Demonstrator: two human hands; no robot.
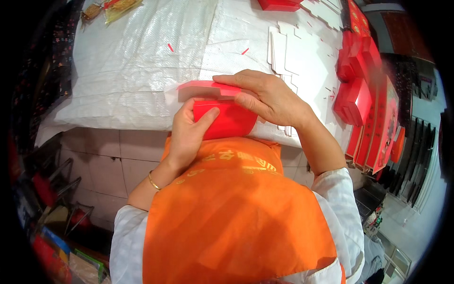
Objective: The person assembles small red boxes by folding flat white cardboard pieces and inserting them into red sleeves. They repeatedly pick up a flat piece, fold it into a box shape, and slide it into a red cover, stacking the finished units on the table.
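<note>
A red cardboard box (229,120) is held at the table's near edge, in front of my orange apron. Its upper flap (201,89) stands raised, with the pale inner side showing. My left hand (188,130) grips the box's left side, thumb on the red front face and the other fingers behind it. Over the right end lies my right hand (272,97), its fingers along the top of the flap and its thumb bent against the flap's near side. The box's right end is partly hidden by that hand.
White woven sheeting covers the table (137,61). Flat white card blanks (298,52) lie beyond my right hand. Finished-looking red boxes (354,99) are stacked at the right edge. Yellow-wrapped packets (120,9) sit far left. Small red scraps (170,48) dot the sheeting.
</note>
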